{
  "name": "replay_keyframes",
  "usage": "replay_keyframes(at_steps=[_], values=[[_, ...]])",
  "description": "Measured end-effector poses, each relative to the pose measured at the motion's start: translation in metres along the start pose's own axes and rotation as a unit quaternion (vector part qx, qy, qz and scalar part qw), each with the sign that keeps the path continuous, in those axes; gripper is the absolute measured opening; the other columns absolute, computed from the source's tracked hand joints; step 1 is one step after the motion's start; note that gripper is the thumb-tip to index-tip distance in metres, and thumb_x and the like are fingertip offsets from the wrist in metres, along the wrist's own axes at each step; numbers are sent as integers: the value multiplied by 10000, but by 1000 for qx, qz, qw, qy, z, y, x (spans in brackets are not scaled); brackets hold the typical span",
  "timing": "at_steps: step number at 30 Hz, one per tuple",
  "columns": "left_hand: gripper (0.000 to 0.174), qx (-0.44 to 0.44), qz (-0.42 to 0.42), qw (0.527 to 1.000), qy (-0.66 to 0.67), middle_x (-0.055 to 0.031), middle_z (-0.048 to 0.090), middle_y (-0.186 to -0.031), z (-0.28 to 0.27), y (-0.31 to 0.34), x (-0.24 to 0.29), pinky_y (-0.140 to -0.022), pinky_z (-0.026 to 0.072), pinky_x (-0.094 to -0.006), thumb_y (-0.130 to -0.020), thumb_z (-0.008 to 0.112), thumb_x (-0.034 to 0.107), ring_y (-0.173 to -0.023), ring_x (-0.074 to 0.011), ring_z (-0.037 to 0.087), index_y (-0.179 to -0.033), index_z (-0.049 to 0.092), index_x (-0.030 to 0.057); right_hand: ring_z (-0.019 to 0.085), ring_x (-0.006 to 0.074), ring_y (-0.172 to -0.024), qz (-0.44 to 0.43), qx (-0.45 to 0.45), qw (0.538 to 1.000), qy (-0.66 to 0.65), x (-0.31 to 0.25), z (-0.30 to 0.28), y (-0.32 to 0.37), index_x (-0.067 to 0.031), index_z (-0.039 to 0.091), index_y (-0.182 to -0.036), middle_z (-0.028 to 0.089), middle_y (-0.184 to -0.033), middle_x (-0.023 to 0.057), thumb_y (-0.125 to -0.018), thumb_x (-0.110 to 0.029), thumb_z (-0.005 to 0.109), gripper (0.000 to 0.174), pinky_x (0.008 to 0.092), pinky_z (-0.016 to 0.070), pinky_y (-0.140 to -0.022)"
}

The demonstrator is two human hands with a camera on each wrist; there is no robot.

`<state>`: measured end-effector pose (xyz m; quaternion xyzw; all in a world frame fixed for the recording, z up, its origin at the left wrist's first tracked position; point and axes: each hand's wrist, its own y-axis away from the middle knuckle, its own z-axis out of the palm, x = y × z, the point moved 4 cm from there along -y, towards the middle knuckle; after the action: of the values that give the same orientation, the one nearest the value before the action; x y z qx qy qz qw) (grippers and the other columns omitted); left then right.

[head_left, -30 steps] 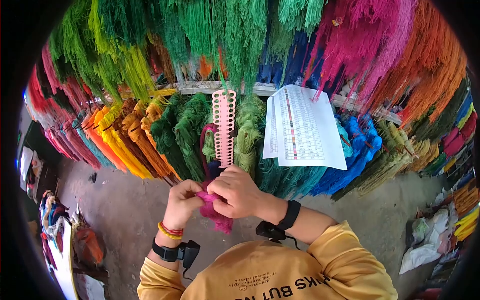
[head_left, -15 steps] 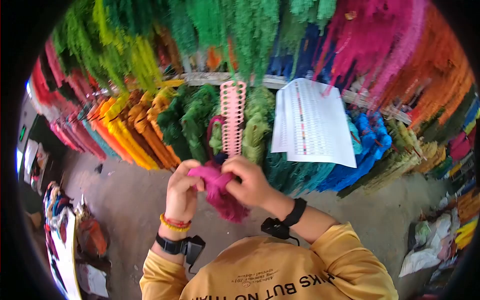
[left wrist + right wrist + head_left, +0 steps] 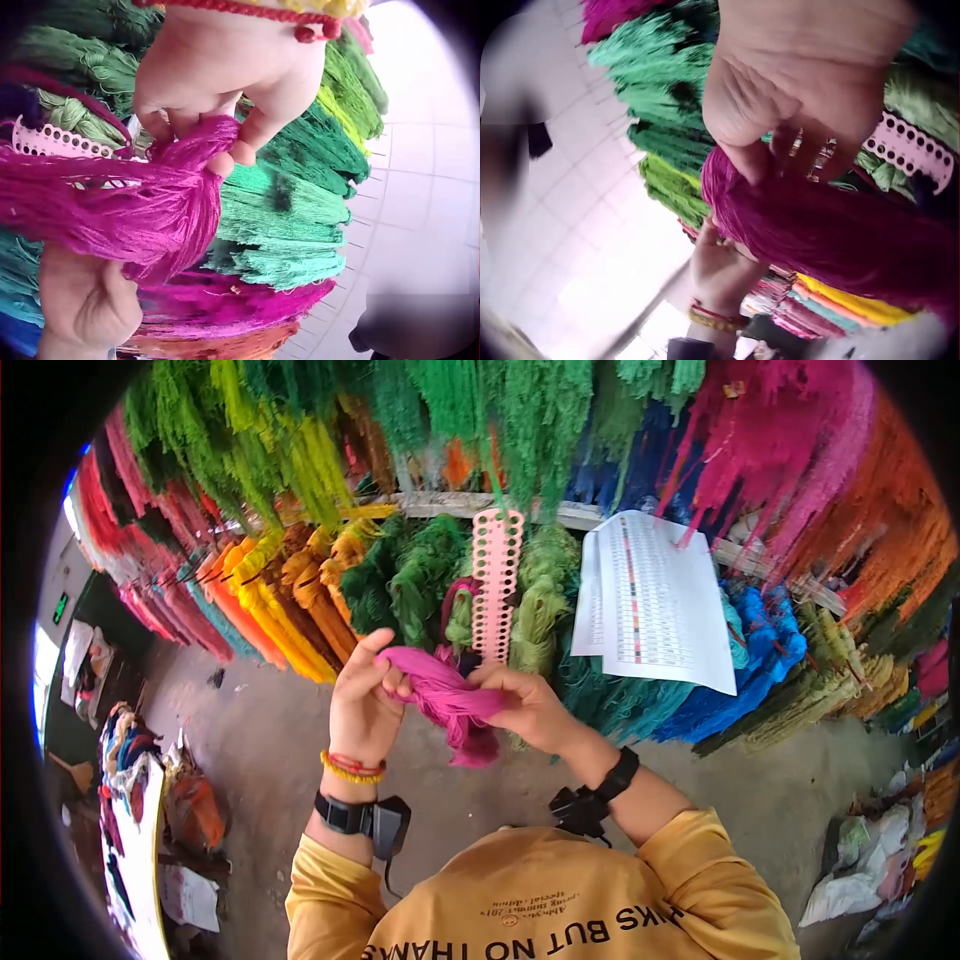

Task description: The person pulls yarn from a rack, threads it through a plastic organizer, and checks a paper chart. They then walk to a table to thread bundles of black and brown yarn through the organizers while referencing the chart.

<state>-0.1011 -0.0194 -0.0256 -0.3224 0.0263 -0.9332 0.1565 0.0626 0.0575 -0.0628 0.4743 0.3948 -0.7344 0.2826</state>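
A magenta skein of thread (image 3: 445,695) stretches between both hands in front of the body. My left hand (image 3: 362,695) grips its left end, fingers curled round the looped strands; in the left wrist view the thumb and fingers pinch that loop. My right hand (image 3: 530,705) holds the skein's right part, and in the right wrist view its ringed fingers curl over the strands. Loose magenta thread hangs below the grip. Just beyond the hands, a pink strip with punched holes (image 3: 496,590) hangs among green skeins (image 3: 430,570).
Printed paper sheets (image 3: 655,605) hang at right over teal and blue skeins (image 3: 765,630). Yellow and orange skeins (image 3: 265,600) hang at left. More thread bundles hang above a pale rail (image 3: 570,512). Plastic bags (image 3: 865,860) lie on the floor at right.
The magenta skein, bunched between the hands earlier, is now spread out lengthwise. Both hands have risen and moved apart, the right one further right. The head view has shifted.
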Motion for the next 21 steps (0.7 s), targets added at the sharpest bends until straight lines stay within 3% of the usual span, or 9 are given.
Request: replay_keyframes(at_steps=[4,5,8,12,13,16,17,18,21], values=[[290,-24,2,953,-301,-63,599,-731,17,3,8,-650,449,-260,-833,514,5,-662,-138,564,-1121,480,5,481,167,-1040,30,-72,993,89,9,-12,-4,-5,565,-786,517,-1146,68,-723,104,574,127,298,369,-896],[280,-32,-2,942,-335,-79,611,-728,23,5,9,-659,449,-249,-840,529,21,-679,-146,579,-1116,487,3,512,189,-998,-12,-89,984,152,3,-10,-5,-19,600,-774,557,-1031,61,-712,83,586,120,300,380,-884],[257,-38,6,969,-243,-73,603,-714,23,0,21,-646,441,-233,-851,525,36,-662,-142,575,-1105,498,5,496,220,-1036,40,-272,936,219,-15,15,-1,-21,606,-779,559,-1048,77,-710,58,595,105,318,361,-905],[221,-23,49,980,-191,-33,568,-721,5,-4,31,-600,423,-209,-862,508,42,-615,-110,522,-1079,518,-1,480,222,-1061,-102,-143,938,300,-26,3,-14,-43,597,-894,553,-1049,64,-679,-5,568,220,328,356,-906],[225,-36,54,967,-246,-24,555,-748,4,-4,36,-611,434,-211,-865,503,26,-637,-84,513,-1088,524,9,495,226,-1055,-125,-99,923,349,-19,-6,-14,-48,557,-1026,547,-1091,72,-676,-41,555,350,327,355,-920],[268,-16,76,833,-548,8,550,-749,21,8,36,-589,398,-184,-867,512,42,-651,-47,491,-1135,514,35,510,232,-1051,-8,34,958,285,-11,-19,-14,-55,518,-1110,538,-1128,97,-688,-46,562,425,340,361,-930],[312,-74,84,790,-603,14,563,-805,23,7,33,-640,426,-190,-860,530,26,-704,-42,512,-1170,511,52,523,230,-1025,-26,49,971,233,-7,-17,-21,-58,487,-1167,540,-1122,110,-705,-75,591,474,351,375,-917],[311,-93,9,791,-605,5,562,-835,33,11,30,-686,446,-206,-852,532,12,-738,-61,533,-1162,516,32,525,223,-1012,-55,28,967,247,-13,-3,-26,-57,493,-1162,542,-1114,104,-708,-89,604,468,350,382,-901],[303,-158,24,758,-633,-39,586,-861,37,12,23,-693,463,-240,-800,573,-2,-763,-105,561,-1101,554,27,540,205,-951,-150,-77,927,335,-17,34,-44,-22,563,-1068,565,-1056,103,-736,-135,629,357,344,416,-826]])
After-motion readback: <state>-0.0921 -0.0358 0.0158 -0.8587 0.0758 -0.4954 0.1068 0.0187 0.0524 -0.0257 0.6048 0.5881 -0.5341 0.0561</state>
